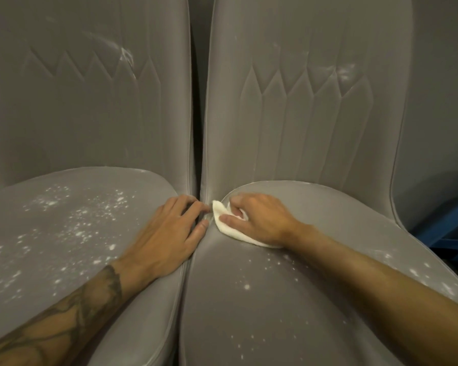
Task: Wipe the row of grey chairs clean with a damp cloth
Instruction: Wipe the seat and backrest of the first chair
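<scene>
Cloth [232, 229], white and bunched, sits under my right hand [259, 217] at the back inner corner of the right chair [249, 326], hard by the gap [196, 143] between the seats. Fingers curled over it, thumb pinning it: a firm grip. Left hand [167, 233] lies on the left chair [64, 233], fingertips hooked over its inner edge. I reckon I'm working the seam. Best to press a folded edge into the crease and draw forward, not scrub sideways. Further out, white specks [246, 286] dot the right seat's front. The left seat is thickly spattered, and both backrests [315, 114] carry pale smears.
</scene>
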`<control>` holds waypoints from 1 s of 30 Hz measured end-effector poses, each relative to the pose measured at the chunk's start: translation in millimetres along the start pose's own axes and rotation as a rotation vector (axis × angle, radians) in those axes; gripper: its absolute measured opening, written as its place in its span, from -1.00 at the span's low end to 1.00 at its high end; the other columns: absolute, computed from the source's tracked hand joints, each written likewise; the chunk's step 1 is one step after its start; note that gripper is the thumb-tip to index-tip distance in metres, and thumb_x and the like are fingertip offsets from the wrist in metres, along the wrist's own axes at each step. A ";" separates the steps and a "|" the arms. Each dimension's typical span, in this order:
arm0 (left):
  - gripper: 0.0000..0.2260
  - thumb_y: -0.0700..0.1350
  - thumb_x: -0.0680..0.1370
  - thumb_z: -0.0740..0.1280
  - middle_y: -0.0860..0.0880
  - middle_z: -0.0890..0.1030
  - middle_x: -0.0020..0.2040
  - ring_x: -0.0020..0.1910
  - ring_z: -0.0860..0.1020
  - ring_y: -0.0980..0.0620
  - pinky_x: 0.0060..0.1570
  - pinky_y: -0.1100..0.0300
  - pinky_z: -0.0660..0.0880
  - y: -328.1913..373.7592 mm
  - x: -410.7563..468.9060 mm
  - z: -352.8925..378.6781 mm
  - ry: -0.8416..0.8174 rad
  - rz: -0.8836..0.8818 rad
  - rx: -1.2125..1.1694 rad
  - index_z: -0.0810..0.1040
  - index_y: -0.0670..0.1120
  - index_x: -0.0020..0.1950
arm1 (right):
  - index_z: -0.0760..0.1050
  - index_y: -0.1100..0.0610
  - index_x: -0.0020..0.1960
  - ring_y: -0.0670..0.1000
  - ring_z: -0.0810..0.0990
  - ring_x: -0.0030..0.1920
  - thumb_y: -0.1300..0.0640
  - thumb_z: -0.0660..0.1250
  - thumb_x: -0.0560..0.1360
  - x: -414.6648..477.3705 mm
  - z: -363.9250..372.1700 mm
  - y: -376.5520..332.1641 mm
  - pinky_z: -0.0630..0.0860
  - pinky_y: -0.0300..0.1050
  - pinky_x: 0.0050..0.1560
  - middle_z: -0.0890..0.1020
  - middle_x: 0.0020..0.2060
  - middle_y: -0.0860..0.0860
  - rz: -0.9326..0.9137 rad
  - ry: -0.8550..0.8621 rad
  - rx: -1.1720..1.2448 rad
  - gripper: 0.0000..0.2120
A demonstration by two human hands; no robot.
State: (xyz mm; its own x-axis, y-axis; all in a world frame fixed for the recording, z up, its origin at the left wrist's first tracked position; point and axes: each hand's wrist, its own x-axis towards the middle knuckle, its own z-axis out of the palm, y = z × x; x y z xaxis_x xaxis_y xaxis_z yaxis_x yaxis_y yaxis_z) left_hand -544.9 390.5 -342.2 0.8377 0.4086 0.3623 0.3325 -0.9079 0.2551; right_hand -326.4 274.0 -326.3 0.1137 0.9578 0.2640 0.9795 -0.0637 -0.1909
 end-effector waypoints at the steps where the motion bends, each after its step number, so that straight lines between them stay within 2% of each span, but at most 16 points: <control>1: -0.70 0.14 0.72 0.12 0.12 0.42 0.29 0.26 0.38 0.11 0.29 0.16 0.36 -0.8 -0.2 0.0 0.003 0.000 0.000 0.45 0.12 0.39 | 0.23 -0.07 -0.24 -0.01 0.44 -0.24 -0.34 0.14 0.55 -1.6 -3.2 4.6 0.25 -0.14 -0.33 0.44 -0.29 -0.16 -0.004 -0.014 -0.002 -0.61; 3: -0.71 0.14 0.72 0.12 0.12 0.42 0.29 0.26 0.38 0.11 0.30 0.17 0.35 -1.0 -0.8 0.7 0.005 -0.003 -0.007 0.46 0.12 0.38 | 0.26 -0.04 -0.22 0.06 0.47 -0.19 -0.27 0.17 0.59 1.5 -11.1 22.7 0.30 -0.06 -0.29 0.47 -0.24 -0.12 0.070 -0.023 -0.035 -0.63; 6: -0.73 0.13 0.72 0.13 0.13 0.42 0.29 0.26 0.38 0.11 0.30 0.16 0.35 -0.3 -0.6 0.8 0.010 -0.005 -0.008 0.46 0.12 0.37 | 0.35 0.04 -0.17 0.15 0.54 -0.11 -0.20 0.19 0.62 16.1 -20.3 38.9 0.42 0.02 -0.18 0.53 -0.19 -0.03 0.284 0.013 -0.087 -0.65; 7: -0.73 0.13 0.72 0.13 0.13 0.42 0.29 0.26 0.38 0.11 0.29 0.16 0.35 -0.3 -0.5 0.7 0.012 -0.004 -0.006 0.46 0.11 0.37 | 0.36 0.05 -0.17 0.16 0.54 -0.11 -0.19 0.18 0.62 21.1 -18.1 34.1 0.41 0.02 -0.18 0.53 -0.19 -0.01 0.293 0.031 -0.106 -0.65; 9: -0.73 0.12 0.72 0.14 0.12 0.43 0.28 0.26 0.39 0.09 0.28 0.14 0.37 -0.1 -0.3 0.7 0.014 -0.002 -0.005 0.46 0.11 0.37 | 0.33 0.01 -0.18 0.16 0.53 -0.15 -0.23 0.17 0.60 22.1 -5.3 14.8 0.37 -0.01 -0.21 0.54 -0.18 -0.01 0.187 0.042 -0.090 -0.65; 11: -0.73 0.11 0.72 0.14 0.12 0.44 0.28 0.24 0.39 0.09 0.27 0.14 0.37 0.1 0.1 0.6 0.015 0.005 -0.001 0.46 0.11 0.37 | 0.27 -0.06 -0.22 0.07 0.48 -0.22 -0.30 0.13 0.57 10.0 3.9 -1.2 0.33 -0.05 -0.27 0.50 -0.23 -0.11 0.035 0.028 -0.030 -0.65; 13: -0.73 0.10 0.72 0.15 0.13 0.43 0.28 0.23 0.38 0.11 0.26 0.17 0.36 -1.1 0.2 0.6 0.016 0.011 0.006 0.46 0.12 0.38 | 0.22 -0.10 -0.23 0.00 0.42 -0.24 -0.31 0.12 0.56 1.3 -1.3 2.9 0.29 -0.12 -0.32 0.44 -0.28 -0.15 -0.010 0.013 0.001 -0.66; 16: -0.75 0.09 0.72 0.16 0.14 0.43 0.28 0.24 0.38 0.12 0.26 0.19 0.36 -1.2 -0.8 1.3 0.019 0.008 0.000 0.45 0.12 0.38 | 0.28 -0.06 -0.19 0.09 0.50 -0.15 -0.22 0.19 0.60 8.1 -13.6 25.5 0.41 -0.01 -0.21 0.49 -0.21 -0.13 0.111 -0.022 -0.027 -0.69; 19: -0.75 0.08 0.72 0.16 0.13 0.44 0.29 0.25 0.38 0.12 0.26 0.18 0.37 -0.4 -0.9 0.6 0.021 0.001 -0.004 0.46 0.11 0.38 | 0.34 0.00 -0.09 0.15 0.55 -0.11 -0.18 0.19 0.60 22.3 -12.1 27.1 0.45 0.04 -0.15 0.58 -0.15 -0.02 0.254 0.037 -0.050 -0.73; 21: -0.75 0.06 0.71 0.17 0.11 0.44 0.28 0.24 0.39 0.10 0.26 0.16 0.38 -0.4 -0.7 0.4 0.021 0.002 -0.004 0.46 0.10 0.38 | 0.31 -0.06 -0.07 0.12 0.53 -0.17 -0.22 0.19 0.58 20.4 -2.3 13.7 0.40 0.02 -0.21 0.57 -0.18 -0.03 0.178 0.058 -0.018 -0.75; 24: -0.75 0.05 0.71 0.18 0.12 0.43 0.26 0.22 0.38 0.10 0.24 0.17 0.36 -0.3 0.0 0.7 0.017 0.006 0.001 0.46 0.10 0.38 | 0.22 -0.15 -0.09 -0.05 0.47 -0.28 -0.33 0.11 0.56 3.5 2.3 5.2 0.28 -0.10 -0.34 0.49 -0.26 -0.14 0.011 -0.008 0.015 -0.73; 25: -0.75 0.05 0.71 0.17 0.12 0.43 0.26 0.23 0.38 0.11 0.24 0.17 0.36 -0.9 -0.1 0.8 0.019 0.002 0.000 0.46 0.11 0.38 | 0.22 -0.14 -0.08 -0.04 0.47 -0.27 -0.33 0.11 0.56 3.4 -0.3 9.1 0.26 -0.13 -0.35 0.48 -0.26 -0.14 0.005 -0.029 0.007 -0.73; 28: -0.75 0.05 0.72 0.16 0.13 0.42 0.28 0.25 0.37 0.13 0.26 0.18 0.35 -1.1 -0.5 1.3 0.013 -0.006 -0.013 0.45 0.12 0.38 | 0.28 -0.06 -0.04 0.13 0.55 -0.13 -0.22 0.18 0.60 18.2 -9.6 21.6 0.39 0.02 -0.22 0.57 -0.15 -0.04 0.165 -0.036 -0.013 -0.75; 30: -0.75 0.03 0.71 0.15 0.13 0.42 0.27 0.24 0.37 0.13 0.26 0.17 0.36 -0.7 -0.6 0.7 0.015 -0.002 -0.007 0.45 0.12 0.37 | 0.29 0.00 0.02 0.17 0.56 -0.10 -0.18 0.19 0.61 29.8 -8.0 17.4 0.43 0.05 -0.13 0.62 -0.10 0.05 0.239 0.006 -0.018 -0.75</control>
State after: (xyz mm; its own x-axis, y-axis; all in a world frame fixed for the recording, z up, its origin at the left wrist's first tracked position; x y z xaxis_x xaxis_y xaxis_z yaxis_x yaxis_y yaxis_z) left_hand -545.3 390.7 -343.2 0.8305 0.4119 0.3751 0.3312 -0.9064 0.2621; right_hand -304.6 299.2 -314.2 0.3433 0.9133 0.2191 0.9276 -0.2932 -0.2315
